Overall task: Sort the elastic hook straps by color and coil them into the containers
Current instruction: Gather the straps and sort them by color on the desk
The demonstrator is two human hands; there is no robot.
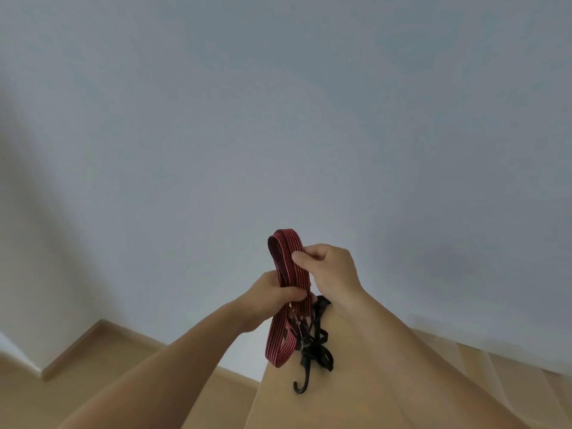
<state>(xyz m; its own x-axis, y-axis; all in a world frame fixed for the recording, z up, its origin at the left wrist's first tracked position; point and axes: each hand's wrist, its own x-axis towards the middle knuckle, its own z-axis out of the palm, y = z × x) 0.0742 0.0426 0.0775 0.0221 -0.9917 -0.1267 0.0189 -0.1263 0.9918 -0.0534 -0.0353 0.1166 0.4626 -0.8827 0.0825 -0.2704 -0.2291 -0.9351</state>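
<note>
A red striped elastic strap (289,264) is folded into loops and held up in front of the wall. My left hand (272,300) grips the folded strap at its middle, thumb across it. My right hand (328,269) pinches the upper loop from the right. The lower loop (278,345) hangs below my left hand. A black hook (305,379) dangles underneath, with black strap ends (322,345) tangled beside it. Which hand the black strap hangs from is hidden. No containers are in view.
A plain pale wall (278,119) fills most of the view. A tan wooden surface (356,397) lies below my arms, with a wooden floor and skirting (102,342) at the lower left.
</note>
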